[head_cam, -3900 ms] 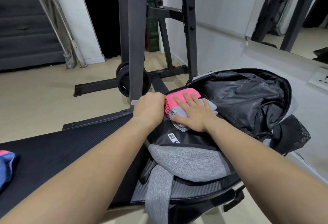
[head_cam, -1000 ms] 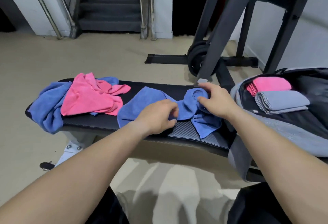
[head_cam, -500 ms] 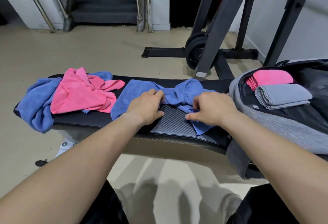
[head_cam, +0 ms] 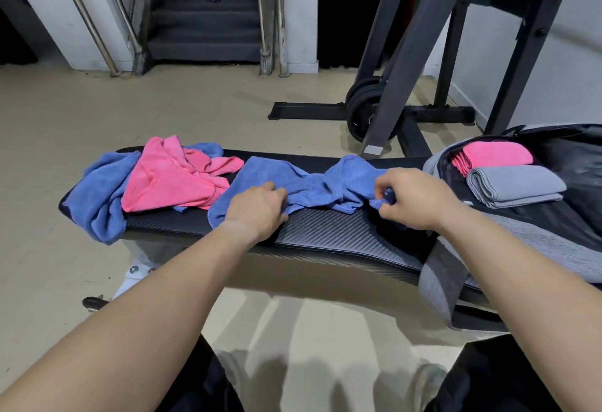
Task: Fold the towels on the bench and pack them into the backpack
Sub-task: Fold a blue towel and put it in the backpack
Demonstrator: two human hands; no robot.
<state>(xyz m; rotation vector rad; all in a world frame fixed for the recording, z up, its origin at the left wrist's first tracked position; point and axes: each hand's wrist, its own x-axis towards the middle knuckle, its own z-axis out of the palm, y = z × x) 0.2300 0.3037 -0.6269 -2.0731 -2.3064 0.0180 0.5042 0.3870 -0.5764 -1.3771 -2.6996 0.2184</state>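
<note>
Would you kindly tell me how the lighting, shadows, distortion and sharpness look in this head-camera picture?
Head view: soft, even indoor light; faint shadows on the beige floor below the black padded bench; the dark doorway loses detail; the black metal rack seems bowed by the wide lens; the central crumpled blue towel is sharp.

- Both hands on a blue towel point(head_cam: 312, 183) bunched across the black bench point(head_cam: 325, 235): left hand point(head_cam: 257, 208) grips its near edge, right hand point(head_cam: 413, 198) pinches a corner.
- Pink towel point(head_cam: 169, 183) crumpled over another blue one point(head_cam: 97, 190), far left.
- Folded pink point(head_cam: 495, 154) and grey point(head_cam: 518, 183) towels sit in the open backpack point(head_cam: 537, 239).
</note>
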